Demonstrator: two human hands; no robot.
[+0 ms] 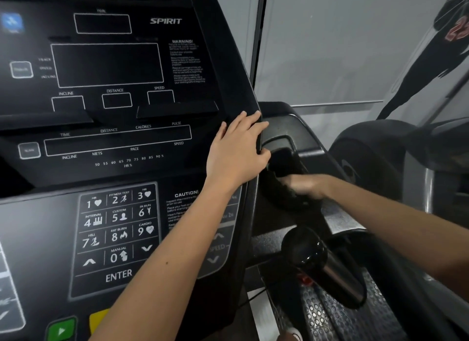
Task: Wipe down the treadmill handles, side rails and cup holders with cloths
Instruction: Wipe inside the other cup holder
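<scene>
Grey wall behind the treadmill console (114,173): cup holder (288,139) wipe seemingly under way
Left hand (236,158) rests flat on the console edge, grip spread; right hand (307,186) is blurred against a dark cloth (280,188) in the holder, grip state impossible to tell. Work the cloth into the corners, then along the rim

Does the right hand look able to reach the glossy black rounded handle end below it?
Probably yes. The right hand is at the grey cup holder, and the glossy black rounded handle end lies just below its forearm with nothing between.
</scene>
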